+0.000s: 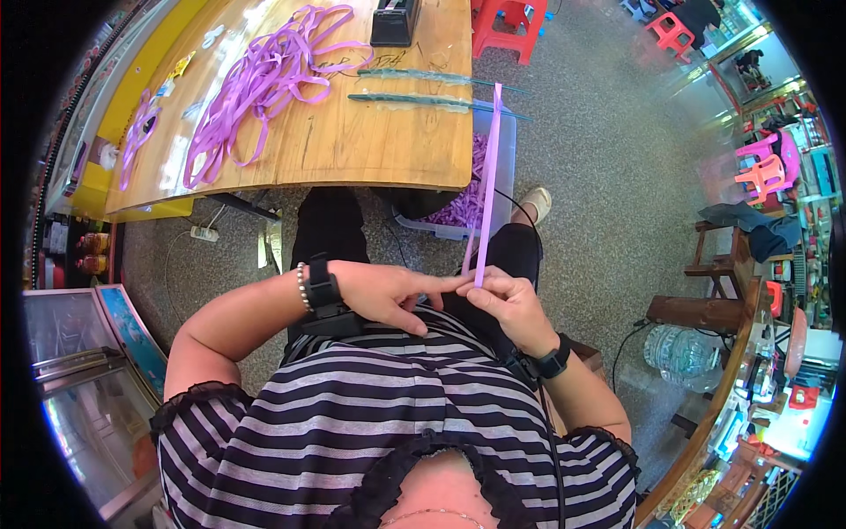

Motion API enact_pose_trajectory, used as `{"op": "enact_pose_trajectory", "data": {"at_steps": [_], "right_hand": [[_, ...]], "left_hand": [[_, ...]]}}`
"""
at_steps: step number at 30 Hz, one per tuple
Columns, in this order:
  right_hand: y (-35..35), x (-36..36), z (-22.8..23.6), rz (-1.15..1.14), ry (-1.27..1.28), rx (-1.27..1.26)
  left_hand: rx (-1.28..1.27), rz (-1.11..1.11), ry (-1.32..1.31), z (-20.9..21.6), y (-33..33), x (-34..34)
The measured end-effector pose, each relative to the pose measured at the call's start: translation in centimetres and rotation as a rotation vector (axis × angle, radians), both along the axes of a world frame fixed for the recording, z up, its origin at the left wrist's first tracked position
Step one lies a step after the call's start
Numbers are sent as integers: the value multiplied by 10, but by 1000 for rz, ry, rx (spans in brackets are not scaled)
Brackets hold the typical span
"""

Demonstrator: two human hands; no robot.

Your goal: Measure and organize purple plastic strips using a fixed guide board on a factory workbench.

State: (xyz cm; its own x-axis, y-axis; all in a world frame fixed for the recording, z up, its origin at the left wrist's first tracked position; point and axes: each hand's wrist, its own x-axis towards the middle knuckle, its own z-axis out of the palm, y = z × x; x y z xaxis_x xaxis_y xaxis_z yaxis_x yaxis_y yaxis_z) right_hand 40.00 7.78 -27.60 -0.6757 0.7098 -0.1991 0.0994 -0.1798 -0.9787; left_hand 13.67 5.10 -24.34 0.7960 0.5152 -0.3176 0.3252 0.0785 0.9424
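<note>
My right hand (pixel 509 302) pinches the end of a narrow purple ribbon (pixel 490 176) between thumb and fingers. The ribbon rises taut in a long narrow loop to two thin greenish rods (pixel 414 101) that jut past the table's right edge. My left hand (pixel 381 294) lies in front of my belly, its fingers stretched out. Its index fingertip reaches the ribbon just beside my right fingers; whether it presses on it I cannot tell. Below the rods, a clear plastic bin (pixel 504 207) holds many short purple pieces (pixel 460 210).
On the wooden table (pixel 370 150) lies a tangled heap of purple ribbon (pixel 264 84), with a black tape dispenser (pixel 394 22) at its far edge. A red stool (pixel 511 31) stands beyond. To the right are a large water bottle (pixel 683 355) and a wooden bench (pixel 696 311).
</note>
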Motion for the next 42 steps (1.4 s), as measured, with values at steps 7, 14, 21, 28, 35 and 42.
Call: {"op": "enact_pose_trajectory", "data": {"at_steps": [7, 14, 21, 28, 35, 42], "right_hand": [[-1, 4, -15, 41, -33, -212], [8, -6, -25, 124, 7, -309], [16, -7, -27, 199, -37, -249], [15, -2, -24, 181, -161, 364], [11, -5, 17, 138, -200, 1073], [1, -2, 31, -56, -188, 1266]], "left_hand": [[436, 142, 9, 56, 22, -26], [1090, 331, 256, 90, 138, -19], [1046, 278, 551, 80, 204, -3], [1072, 273, 455, 68, 181, -2], [1258, 87, 446, 67, 133, 5], [1285, 214, 483, 58, 124, 3]]}}
